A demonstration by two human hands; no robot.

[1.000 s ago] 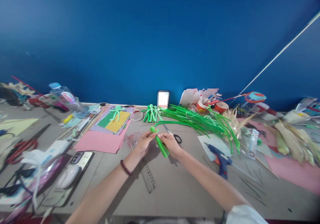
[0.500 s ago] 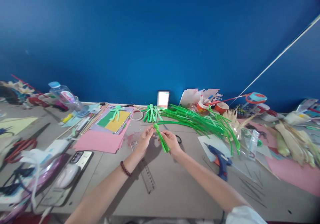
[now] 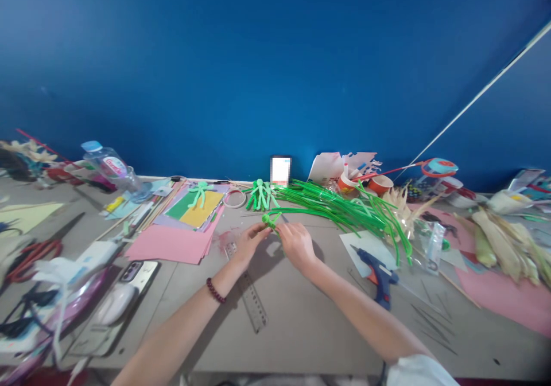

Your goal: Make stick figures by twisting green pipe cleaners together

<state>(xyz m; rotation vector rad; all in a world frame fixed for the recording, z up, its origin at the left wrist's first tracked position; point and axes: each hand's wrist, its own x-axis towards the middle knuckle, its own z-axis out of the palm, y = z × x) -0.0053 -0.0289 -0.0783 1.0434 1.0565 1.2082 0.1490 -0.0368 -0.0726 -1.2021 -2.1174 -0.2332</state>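
Both my hands meet over the middle of the table around a small green pipe cleaner figure [image 3: 270,220]. My left hand [image 3: 253,241] pinches it from the left side. From the right, my right hand [image 3: 297,244] has its fingers closed on its strands, and that palm hides much of the lower part. Just beyond stand several finished-looking light green pipe cleaner figures [image 3: 260,194]. A long bundle of green pipe cleaners [image 3: 340,205] lies behind my right hand. Under my left forearm rests a clear ruler [image 3: 253,303].
A blue hot glue gun [image 3: 379,277] lies right of my right forearm. Pink paper [image 3: 172,242] and a phone [image 3: 146,274] are on the left. A roll of tape [image 3: 235,198], a plastic bottle [image 3: 112,165] and paper cups [image 3: 348,183] line the back near the blue wall.
My right hand has turned over the figure and closed in. The strands that hung down between my hands are now folded up or covered by my right fingers.
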